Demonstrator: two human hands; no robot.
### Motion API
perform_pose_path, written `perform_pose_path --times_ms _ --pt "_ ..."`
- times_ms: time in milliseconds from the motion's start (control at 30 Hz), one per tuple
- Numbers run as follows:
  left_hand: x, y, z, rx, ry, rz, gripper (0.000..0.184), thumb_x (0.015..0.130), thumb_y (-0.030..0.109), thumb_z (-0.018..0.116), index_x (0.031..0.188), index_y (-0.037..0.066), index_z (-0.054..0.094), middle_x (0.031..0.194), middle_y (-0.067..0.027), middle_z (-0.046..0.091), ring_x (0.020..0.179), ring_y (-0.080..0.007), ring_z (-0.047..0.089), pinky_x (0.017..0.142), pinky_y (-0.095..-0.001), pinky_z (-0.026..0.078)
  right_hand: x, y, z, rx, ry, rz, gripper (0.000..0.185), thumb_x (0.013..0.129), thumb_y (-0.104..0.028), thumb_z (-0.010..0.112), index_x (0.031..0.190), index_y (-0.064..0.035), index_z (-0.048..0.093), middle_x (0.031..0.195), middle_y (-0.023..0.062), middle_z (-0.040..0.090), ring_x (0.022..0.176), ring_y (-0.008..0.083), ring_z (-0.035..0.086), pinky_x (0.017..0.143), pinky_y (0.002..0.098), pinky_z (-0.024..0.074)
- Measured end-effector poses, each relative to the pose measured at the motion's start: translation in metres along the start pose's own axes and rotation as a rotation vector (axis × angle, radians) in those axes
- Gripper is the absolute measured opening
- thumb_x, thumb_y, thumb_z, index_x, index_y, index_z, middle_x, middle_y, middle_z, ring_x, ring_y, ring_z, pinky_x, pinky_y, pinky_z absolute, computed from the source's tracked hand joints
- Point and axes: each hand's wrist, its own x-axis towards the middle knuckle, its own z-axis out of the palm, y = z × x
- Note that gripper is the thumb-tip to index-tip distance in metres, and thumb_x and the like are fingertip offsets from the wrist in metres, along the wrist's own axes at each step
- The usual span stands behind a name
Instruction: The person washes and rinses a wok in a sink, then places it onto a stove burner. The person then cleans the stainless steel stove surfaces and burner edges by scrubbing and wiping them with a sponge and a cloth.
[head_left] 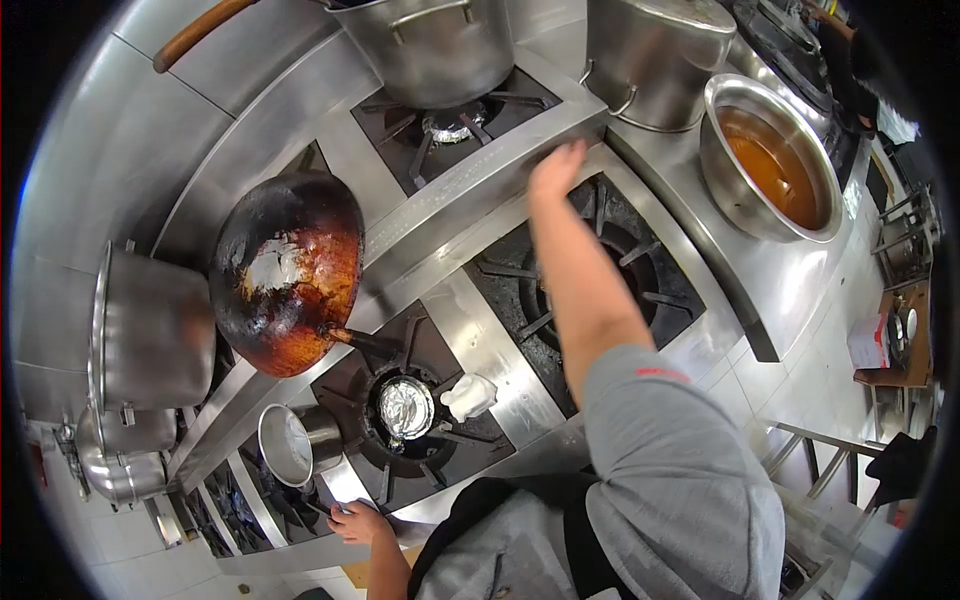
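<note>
My right hand [557, 172] reaches forward over the right front burner [600, 262], by the raised steel ledge [480, 185]. Its fingers look stretched out, and nothing shows in them; whether they touch the ledge I cannot tell. Low on the left, my left hand [360, 523] is at the front edge of the stove with its fingers apart, holding nothing visible. Just beyond it is a small steel pot [322, 440], tilted in view. A foil-covered burner centre [407, 408] lies to its right, with a crumpled white cloth [468, 397] beside it.
A blackened wok [287, 275] leans bottom outward against the ledge. Large steel pots stand at the back [435, 50], left [155, 330] and right [655, 65]. A steel bowl [712, 150] of orange-brown liquid sits on the right counter. A wooden handle [205, 32] juts out at upper left.
</note>
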Motion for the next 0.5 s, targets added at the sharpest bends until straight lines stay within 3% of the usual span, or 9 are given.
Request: perform_pose_path --times_ms 67,100,200,267,333,400,500 --pt "0.001 -0.006 0.009 -0.016 0.016 0.008 0.036 0.084 0.032 0.041 0.116 0.020 0.049 0.135 -0.0109 0.038 0.123 -0.0274 0.040 0.097 -0.0518 0.026 -0.070 0.042 0.031 0.212 -0.113 -0.108 0.053 0.093 -0.008 0.036 0.138 0.0075 0.014 0.144 0.0288 0.013 0.136 0.0353 0.015 0.112 0.0379 0.0126" --pt "0.002 -0.008 0.012 -0.026 0.041 0.016 0.036 0.084 0.032 0.041 0.117 0.020 0.049 0.135 -0.0110 0.039 0.123 -0.0276 0.039 0.097 -0.0523 0.026 -0.123 0.034 0.033 0.083 -0.241 -0.196 0.056 0.093 -0.008 0.036 0.139 0.0068 0.009 0.147 0.0270 0.003 0.138 0.0350 0.000 0.112 0.0386 0.0028" --pt "0.001 0.003 0.000 -0.033 0.008 -0.010 0.038 0.084 0.034 0.040 0.117 0.019 0.049 0.135 -0.0104 0.038 0.125 -0.0279 0.038 0.099 -0.0559 0.024 -0.151 0.002 0.030 0.017 -0.376 -0.044 0.060 0.094 -0.013 0.036 0.139 0.0082 0.004 0.148 0.0250 0.001 0.138 0.0313 0.002 0.112 0.0355 0.0023" --pt "0.000 -0.001 0.002 -0.012 -0.016 -0.027 0.038 0.085 0.035 0.039 0.118 0.018 0.049 0.136 -0.0092 0.038 0.125 -0.0273 0.038 0.101 -0.0579 0.023 -0.101 0.012 0.031 -0.004 -0.220 -0.229 0.057 0.094 -0.009 0.035 0.140 0.0054 0.007 0.147 0.0258 0.000 0.138 0.0341 -0.002 0.112 0.0388 0.0007" --pt "0.000 -0.001 0.005 -0.008 -0.008 -0.041 0.038 0.085 0.035 0.039 0.118 0.018 0.049 0.136 -0.0090 0.038 0.125 -0.0273 0.038 0.101 -0.0578 0.022 -0.041 -0.010 0.014 0.081 -0.202 -0.229 0.055 0.094 -0.010 0.034 0.140 0.0054 0.008 0.147 0.0251 0.006 0.138 0.0320 0.006 0.113 0.0372 0.0057" --pt "0.004 -0.004 0.008 0.003 0.001 -0.054 0.038 0.085 0.035 0.039 0.117 0.018 0.049 0.135 -0.0088 0.038 0.125 -0.0273 0.038 0.101 -0.0577 0.022 0.000 -0.023 0.003 -0.099 -0.146 -0.218 0.053 0.094 -0.008 0.033 0.140 0.0062 0.009 0.147 0.0250 0.009 0.138 0.0315 0.010 0.113 0.0370 0.0074" --pt "0.004 -0.009 0.014 -0.025 0.027 -0.005 0.037 0.085 0.035 0.040 0.117 0.019 0.050 0.134 -0.0077 0.040 0.124 -0.0268 0.040 0.100 -0.0576 0.022 -0.054 -0.018 0.022 -0.012 -0.150 -0.261 0.057 0.093 -0.008 0.034 0.140 0.0071 0.005 0.147 0.0260 0.007 0.138 0.0342 0.005 0.113 0.0393 0.0045"
